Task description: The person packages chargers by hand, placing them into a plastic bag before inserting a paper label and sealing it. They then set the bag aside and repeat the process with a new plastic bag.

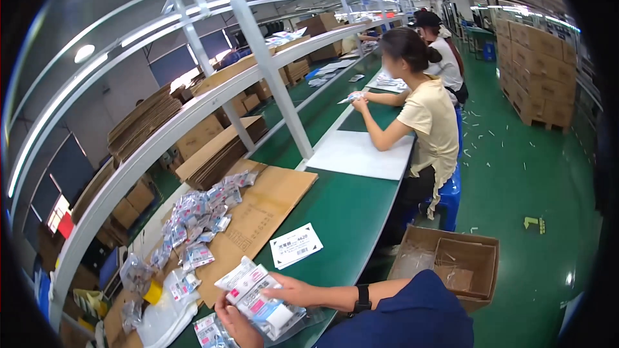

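Observation:
Near the front edge of the green table, both my hands are closed around a small stack of clear-wrapped packets (260,301) printed white, pink and blue. My left hand (237,323) grips the stack from its lower left side. From the right, my right hand (290,291) holds it with the thumb across the top packet. What is inside the packets cannot be made out. Another similar packet (207,333) lies just beside my left hand. Farther left, a heap of the same packets (196,212) spreads over a flattened cardboard sheet (284,187).
A white printed card (296,245) lies on the green table (342,209) ahead of my hands. An open carton (480,270) stands on the floor at right. A seated co-worker (433,113) handles something farther along. A metal frame (258,45) runs along the table's left side.

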A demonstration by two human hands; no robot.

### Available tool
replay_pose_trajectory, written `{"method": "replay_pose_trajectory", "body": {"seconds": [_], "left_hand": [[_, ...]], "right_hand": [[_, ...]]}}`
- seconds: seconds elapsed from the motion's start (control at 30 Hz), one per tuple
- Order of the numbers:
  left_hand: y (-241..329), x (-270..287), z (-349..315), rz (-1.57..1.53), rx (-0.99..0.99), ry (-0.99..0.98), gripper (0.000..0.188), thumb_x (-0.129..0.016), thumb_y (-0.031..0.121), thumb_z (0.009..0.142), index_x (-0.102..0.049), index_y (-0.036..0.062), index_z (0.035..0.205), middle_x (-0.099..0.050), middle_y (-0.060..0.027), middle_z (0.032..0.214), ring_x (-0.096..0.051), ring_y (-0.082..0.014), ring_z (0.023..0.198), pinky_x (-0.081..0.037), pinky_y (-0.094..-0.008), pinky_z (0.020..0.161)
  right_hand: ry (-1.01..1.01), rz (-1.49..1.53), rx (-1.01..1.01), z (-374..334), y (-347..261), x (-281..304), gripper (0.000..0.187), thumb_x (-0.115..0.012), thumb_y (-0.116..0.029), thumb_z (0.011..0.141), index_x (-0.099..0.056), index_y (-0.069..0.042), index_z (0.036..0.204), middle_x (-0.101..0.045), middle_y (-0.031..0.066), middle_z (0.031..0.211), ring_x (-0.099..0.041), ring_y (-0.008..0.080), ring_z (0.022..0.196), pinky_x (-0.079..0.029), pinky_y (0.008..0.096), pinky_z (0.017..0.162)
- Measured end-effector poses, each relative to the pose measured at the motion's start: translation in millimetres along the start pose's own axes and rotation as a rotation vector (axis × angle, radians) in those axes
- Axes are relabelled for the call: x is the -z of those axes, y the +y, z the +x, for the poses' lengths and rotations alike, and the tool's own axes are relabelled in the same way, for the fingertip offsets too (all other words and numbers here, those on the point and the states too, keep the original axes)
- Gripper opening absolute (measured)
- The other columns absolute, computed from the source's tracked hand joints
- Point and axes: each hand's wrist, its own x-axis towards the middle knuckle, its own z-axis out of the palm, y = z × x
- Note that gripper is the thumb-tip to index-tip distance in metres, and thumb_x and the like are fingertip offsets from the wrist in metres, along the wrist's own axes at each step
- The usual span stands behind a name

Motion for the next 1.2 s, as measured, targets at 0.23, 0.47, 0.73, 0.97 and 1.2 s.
{"method": "replay_pose_trajectory", "body": {"seconds": [0.23, 0.47, 0.73, 0.97, 1.2], "left_hand": [[-28, -3, -55, 0.818, -0.037, -0.332, 0.022, -0.071, 0.019, 0.08, -0.056, 0.0031, 0.08, -0.052, -0.006, 0.074, -0.051, -0.0156, 0.067, -0.041, -0.0289, 0.06], [-35, -8, -62, 1.095, -0.256, -0.429, 0.026, -0.073, 0.021, 0.076, -0.056, 0.0023, 0.082, -0.051, -0.0101, 0.073, -0.051, -0.0234, 0.066, -0.042, -0.0341, 0.061], [-36, -9, -55, 1.158, -0.099, -0.459, 0.035, -0.074, 0.03, 0.075, -0.055, 0.0012, 0.081, -0.052, -0.0105, 0.071, -0.052, -0.0248, 0.063, -0.043, -0.0353, 0.058], [-44, -10, -48, 1.268, -0.104, -0.448, 0.039, -0.073, 0.035, 0.075, -0.054, 0.0014, 0.079, -0.053, -0.0099, 0.065, -0.051, -0.025, 0.057, -0.042, -0.0357, 0.055], [-72, 0, -39, 1.243, -0.119, -0.407, 0.029, -0.071, 0.026, 0.078, -0.054, 0.0028, 0.078, -0.051, -0.008, 0.061, -0.049, -0.0224, 0.053, -0.041, -0.0346, 0.053]], "right_hand": [[0.351, 0.001, -0.008, -27, 29, 82, 0.049, -0.056, -0.024, 0.093, -0.038, 0.0, 0.132, -0.055, 0.0084, 0.12, -0.052, 0.013, 0.108, -0.043, 0.0287, 0.093], [0.46, 0.006, 0.006, -42, 42, 110, 0.043, -0.055, -0.021, 0.093, -0.041, -0.002, 0.13, -0.057, 0.0085, 0.119, -0.054, 0.014, 0.107, -0.044, 0.0295, 0.092], [0.437, 0.002, 0.036, -44, 37, 104, 0.044, -0.055, -0.022, 0.093, -0.041, -0.001, 0.129, -0.055, 0.0088, 0.12, -0.054, 0.0146, 0.107, -0.044, 0.0299, 0.092], [0.402, 0.002, 0.082, -46, 29, 101, 0.046, -0.055, -0.023, 0.093, -0.039, 0.0, 0.13, -0.055, 0.0092, 0.121, -0.054, 0.0144, 0.108, -0.044, 0.0301, 0.092], [0.414, 0.031, 0.064, -43, 33, 103, 0.046, -0.056, -0.022, 0.093, -0.039, 0.0, 0.13, -0.055, 0.0095, 0.12, -0.054, 0.0142, 0.107, -0.045, 0.03, 0.091]]}}
